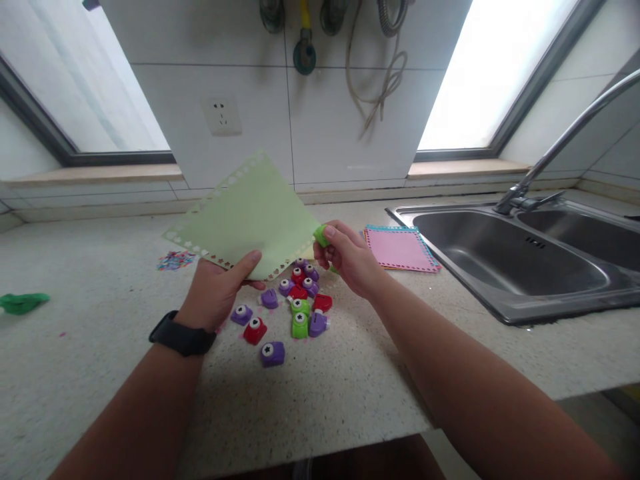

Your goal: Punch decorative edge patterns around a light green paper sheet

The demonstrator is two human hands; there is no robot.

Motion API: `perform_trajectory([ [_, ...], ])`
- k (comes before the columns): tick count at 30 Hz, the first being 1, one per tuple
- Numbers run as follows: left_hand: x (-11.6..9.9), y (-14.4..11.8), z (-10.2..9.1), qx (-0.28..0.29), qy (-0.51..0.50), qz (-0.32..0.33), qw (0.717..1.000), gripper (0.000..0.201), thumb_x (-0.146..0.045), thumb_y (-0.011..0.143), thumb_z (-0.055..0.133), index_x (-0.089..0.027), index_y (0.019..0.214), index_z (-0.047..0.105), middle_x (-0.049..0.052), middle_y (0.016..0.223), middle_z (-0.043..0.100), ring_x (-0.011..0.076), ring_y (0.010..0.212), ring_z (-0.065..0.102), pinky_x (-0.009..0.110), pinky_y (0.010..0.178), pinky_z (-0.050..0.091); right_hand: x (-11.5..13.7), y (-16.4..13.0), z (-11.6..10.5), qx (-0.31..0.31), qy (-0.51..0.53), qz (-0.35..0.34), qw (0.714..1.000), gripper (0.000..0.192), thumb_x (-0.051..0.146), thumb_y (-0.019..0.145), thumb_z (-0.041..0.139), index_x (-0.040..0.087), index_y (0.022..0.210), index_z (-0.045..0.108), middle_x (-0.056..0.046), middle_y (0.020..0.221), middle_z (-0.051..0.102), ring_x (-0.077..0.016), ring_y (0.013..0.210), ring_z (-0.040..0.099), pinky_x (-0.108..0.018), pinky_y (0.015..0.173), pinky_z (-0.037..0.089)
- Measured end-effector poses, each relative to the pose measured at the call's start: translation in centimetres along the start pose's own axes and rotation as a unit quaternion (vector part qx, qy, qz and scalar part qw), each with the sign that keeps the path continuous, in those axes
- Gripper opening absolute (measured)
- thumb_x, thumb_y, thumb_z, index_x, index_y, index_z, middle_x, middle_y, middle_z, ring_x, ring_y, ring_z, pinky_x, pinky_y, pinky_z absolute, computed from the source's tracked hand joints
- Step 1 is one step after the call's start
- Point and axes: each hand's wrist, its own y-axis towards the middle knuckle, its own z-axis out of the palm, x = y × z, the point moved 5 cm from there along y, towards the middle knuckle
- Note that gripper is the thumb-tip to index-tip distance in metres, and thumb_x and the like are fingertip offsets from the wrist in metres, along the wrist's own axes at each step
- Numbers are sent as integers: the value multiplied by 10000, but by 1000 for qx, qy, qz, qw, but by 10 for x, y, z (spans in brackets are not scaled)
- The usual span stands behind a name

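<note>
My left hand (225, 287) grips a pale green sheet of paper (255, 213) by its near edge, thumb on top and fingers underneath. Small cut-out shapes run along several of the sheet's edges. At the sheet's right corner, my right hand (347, 257) pinches a green craft punch (321, 235), which touches or overlaps the paper there. Below the sheet lie several more craft punches in purple, red and green, among them a purple punch (273, 354), a red punch (255, 331) and a green punch (300, 325). Part of this group is hidden behind the paper and my right hand.
A stack of coloured sheets (400, 249), pink on top with punched edges, lies right of my right hand. Farther right is a steel sink (465, 247) with a faucet (520, 193). Paper bits (175, 261) and a green crumpled item (23, 303) lie at left.
</note>
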Motion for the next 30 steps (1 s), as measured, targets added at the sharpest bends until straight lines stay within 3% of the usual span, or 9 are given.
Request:
perform_trajectory([
  [6,4,3,-6,-17,-4,1,1000,384,-342,749,774,-175,1076,665,47,964,700,147,613,649,257,459,592,5,1,-11,-52,-40,-24,998,251,432,952,461,214,832,496,-7,703,598,-127,575,502,-277,530,372],
  [10,6,7,-10,-25,-2,20,999,348,-369,742,773,-153,996,675,28,851,686,122,530,596,242,422,546,11,-4,-10,-90,-171,-77,978,233,414,946,500,203,858,543,4,738,551,-132,628,479,-291,585,375],
  [15,12,12,-17,-46,0,12,999,384,-408,718,784,-122,959,696,36,833,692,97,509,554,207,389,479,11,-13,3,-70,-295,-110,946,247,417,955,498,193,887,579,-8,784,527,-168,738,486,-324,685,384],
  [18,16,14,-21,-51,-20,7,998,388,-417,714,787,-113,940,705,35,802,694,69,454,495,191,349,400,13,-16,13,-13,-329,-114,937,206,382,957,506,193,950,587,-35,864,573,-188,804,516,-340,732,398],
  [22,20,15,-24,-51,-22,-4,998,382,-423,723,786,-127,958,736,40,786,730,73,440,505,192,359,370,15,-21,33,125,-395,-107,904,150,345,927,573,201,965,595,-49,897,594,-195,820,529,-342,751,414],
  [24,19,16,-24,-49,-36,3,998,365,-403,737,784,-146,995,750,62,876,764,118,579,631,212,492,488,14,-25,43,177,-430,-107,879,161,335,901,619,204,992,601,-59,928,604,-205,859,534,-351,788,420],
  [26,19,17,-24,-41,-58,16,997,352,-370,755,779,-160,1036,752,83,1025,766,175,826,706,269,744,558,12,-29,52,219,-458,-111,854,210,338,877,657,203,1028,604,-70,960,615,-218,908,536,-364,829,419],
  [28,20,18,-23,-31,-75,18,997,350,-353,764,776,-164,1058,749,93,1122,743,213,988,697,332,914,526,8,-32,59,258,-481,-122,829,239,346,858,680,196,1031,610,-71,962,627,-229,934,536,-379,861,409],
  [30,22,18,-22,-27,-80,11,996,371,-354,764,775,-166,1082,742,98,1150,732,234,1024,692,375,955,510,4,-33,64,285,-500,-133,807,255,354,847,689,193,1032,620,-66,943,637,-239,944,537,-395,884,397],
])
